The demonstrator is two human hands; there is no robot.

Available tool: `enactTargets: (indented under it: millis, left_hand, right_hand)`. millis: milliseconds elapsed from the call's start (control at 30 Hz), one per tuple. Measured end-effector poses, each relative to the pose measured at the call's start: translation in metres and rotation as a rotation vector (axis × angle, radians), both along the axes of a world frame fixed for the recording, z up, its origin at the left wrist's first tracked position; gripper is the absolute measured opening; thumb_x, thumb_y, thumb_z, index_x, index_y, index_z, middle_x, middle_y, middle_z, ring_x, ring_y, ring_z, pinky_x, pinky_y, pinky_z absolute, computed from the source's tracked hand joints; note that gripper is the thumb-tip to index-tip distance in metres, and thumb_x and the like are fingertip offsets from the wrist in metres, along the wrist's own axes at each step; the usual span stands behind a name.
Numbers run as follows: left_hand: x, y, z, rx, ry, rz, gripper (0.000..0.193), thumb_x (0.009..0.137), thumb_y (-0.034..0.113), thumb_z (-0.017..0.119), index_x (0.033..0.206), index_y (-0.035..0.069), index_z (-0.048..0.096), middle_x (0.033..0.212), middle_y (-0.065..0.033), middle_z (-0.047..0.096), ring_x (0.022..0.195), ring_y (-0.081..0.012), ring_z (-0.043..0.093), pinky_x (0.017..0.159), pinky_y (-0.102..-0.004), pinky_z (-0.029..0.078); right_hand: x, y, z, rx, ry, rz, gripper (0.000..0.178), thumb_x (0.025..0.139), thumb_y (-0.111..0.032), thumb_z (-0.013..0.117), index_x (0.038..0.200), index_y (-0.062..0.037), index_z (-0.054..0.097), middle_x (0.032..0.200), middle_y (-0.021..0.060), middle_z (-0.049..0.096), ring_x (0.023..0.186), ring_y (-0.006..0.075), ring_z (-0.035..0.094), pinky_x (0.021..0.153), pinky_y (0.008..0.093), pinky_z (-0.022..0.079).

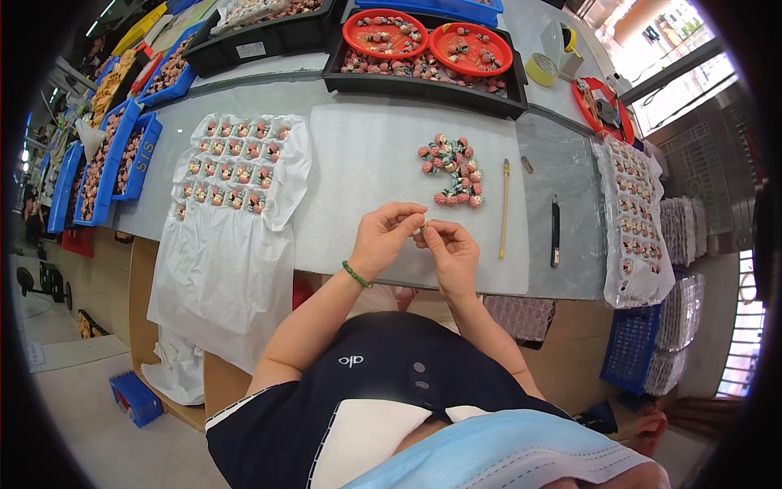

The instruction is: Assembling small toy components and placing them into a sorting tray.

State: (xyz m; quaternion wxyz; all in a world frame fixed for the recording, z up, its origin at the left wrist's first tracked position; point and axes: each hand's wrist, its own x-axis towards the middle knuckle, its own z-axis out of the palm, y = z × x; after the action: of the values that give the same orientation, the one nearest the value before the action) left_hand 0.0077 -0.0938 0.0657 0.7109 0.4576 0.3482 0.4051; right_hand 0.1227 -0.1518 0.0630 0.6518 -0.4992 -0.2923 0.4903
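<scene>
My left hand and my right hand meet above the near part of the white sheet. Their thumbs and forefingers are pinched together around something tiny, mostly hidden by the fingertips; I cannot make out what it is. Just beyond them lies a loose cluster of small pink-and-green figurines. A yellow stick-like tool, perhaps a brush or pencil, lies to the right of the cluster. Farther right on the grey tabletop is a black slim pen-like tool, with a small short piece near it.
Left of the sheet sits a white-wrapped tray with rows of figurines; a plastic-covered tray is at the right edge. A black crate at the back bears two red bowls. Blue bins stand far left, a tape roll back right.
</scene>
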Motion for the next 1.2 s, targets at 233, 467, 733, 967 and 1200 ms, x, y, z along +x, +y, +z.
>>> enactTargets:
  millis: [233, 467, 733, 967, 1200]
  left_hand:
    - [0.001, 0.002, -0.005, -0.265, -0.096, -0.001, 0.022, 0.083, 0.008, 0.055, 0.101, -0.004, 0.057, 0.084, -0.0065, 0.06, 0.071, -0.0117, 0.056, 0.066, -0.0233, 0.046]
    - [-0.007, 0.023, -0.039, -0.331, -0.218, -0.041, 0.024, 0.084, 0.005, 0.052, 0.106, -0.004, 0.054, 0.095, -0.0096, 0.06, 0.088, -0.0151, 0.057, 0.079, -0.0273, 0.046]
    - [-0.008, 0.031, -0.053, -0.438, -0.353, -0.055, 0.03, 0.083, 0.003, 0.051, 0.112, -0.003, 0.049, 0.107, -0.0127, 0.057, 0.098, -0.0161, 0.054, 0.086, -0.0283, 0.043]
    - [-0.013, 0.034, -0.066, -0.405, -0.261, -0.005, 0.031, 0.084, 0.005, 0.052, 0.113, -0.005, 0.047, 0.102, -0.0104, 0.057, 0.092, -0.0167, 0.056, 0.083, -0.0291, 0.046]
    - [-0.015, 0.03, -0.045, -0.504, -0.256, 0.043, 0.029, 0.084, 0.007, 0.052, 0.11, -0.004, 0.048, 0.096, -0.0052, 0.052, 0.088, -0.0157, 0.056, 0.078, -0.0312, 0.048]
  right_hand:
    - [0.0, 0.001, -0.004, 0.017, -0.028, -0.02, 0.014, 0.08, -0.001, 0.058, 0.092, 0.0056, 0.055, 0.082, 0.0105, 0.06, 0.072, 0.0147, 0.059, 0.067, 0.025, 0.049]
    - [-0.002, 0.022, -0.039, 0.008, 0.032, -0.009, 0.02, 0.078, 0.001, 0.059, 0.098, 0.0041, 0.054, 0.087, 0.0081, 0.058, 0.077, 0.0134, 0.057, 0.071, 0.0237, 0.047]
    - [-0.004, 0.03, -0.057, 0.165, -0.316, -0.065, 0.04, 0.072, 0.01, 0.061, 0.108, 0.0047, 0.046, 0.095, 0.0095, 0.053, 0.085, 0.0133, 0.054, 0.075, 0.0229, 0.046]
    - [0.0, 0.04, -0.059, 0.182, -0.49, 0.058, 0.031, 0.071, 0.006, 0.064, 0.101, 0.0028, 0.053, 0.09, 0.0077, 0.056, 0.081, 0.0123, 0.055, 0.072, 0.024, 0.047]
    - [0.036, 0.116, -0.048, 0.241, -1.331, 0.088, 0.021, 0.069, 0.0, 0.062, 0.089, -0.0038, 0.059, 0.086, 0.0065, 0.06, 0.079, 0.0204, 0.055, 0.072, 0.028, 0.044]
